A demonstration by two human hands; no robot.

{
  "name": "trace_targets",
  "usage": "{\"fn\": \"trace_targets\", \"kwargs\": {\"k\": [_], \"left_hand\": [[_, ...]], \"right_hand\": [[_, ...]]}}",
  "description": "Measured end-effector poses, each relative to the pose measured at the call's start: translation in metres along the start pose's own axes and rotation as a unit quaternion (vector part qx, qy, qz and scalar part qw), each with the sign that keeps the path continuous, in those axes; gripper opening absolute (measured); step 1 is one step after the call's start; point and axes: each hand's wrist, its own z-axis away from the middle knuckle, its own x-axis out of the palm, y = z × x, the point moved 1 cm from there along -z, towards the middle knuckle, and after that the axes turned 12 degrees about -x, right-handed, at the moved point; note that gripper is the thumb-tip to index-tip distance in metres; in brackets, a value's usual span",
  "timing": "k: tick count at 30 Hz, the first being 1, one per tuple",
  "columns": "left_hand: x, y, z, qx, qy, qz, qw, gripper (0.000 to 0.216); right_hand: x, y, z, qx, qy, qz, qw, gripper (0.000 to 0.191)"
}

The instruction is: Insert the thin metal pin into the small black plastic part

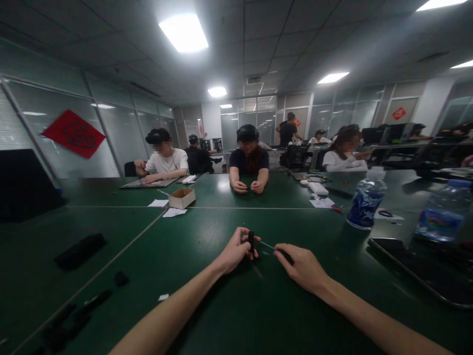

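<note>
My left hand is closed around a small black block-like piece, held upright above the green table. To its right, my right hand grips a screwdriver by its dark handle, most of which the fingers hide. The thin metal shaft points left toward the black piece. Whether its tip touches the piece I cannot tell.
At right stand two water bottles, with a phone lying in front of them. Dark parts and a black case lie at left. Beyond is a small open box. A person sits opposite.
</note>
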Motion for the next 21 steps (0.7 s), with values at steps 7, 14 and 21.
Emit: {"fn": "trace_targets", "kwargs": {"k": [7,14,21], "left_hand": [[0.0024,0.0047,0.0,0.0,0.027,-0.064,0.998,0.038],[0.0018,0.0058,0.0019,0.01,0.029,-0.093,0.995,0.041],[0.0019,0.007,0.0032,0.007,0.033,-0.1,0.994,0.043]], "right_hand": [[-0.0012,-0.0021,0.0005,-0.006,0.014,0.007,1.0,0.032],[-0.0057,-0.006,-0.001,0.009,0.006,0.037,0.999,0.034],[-0.0039,-0.0037,-0.0012,0.03,0.003,0.052,0.998,0.033]]}}
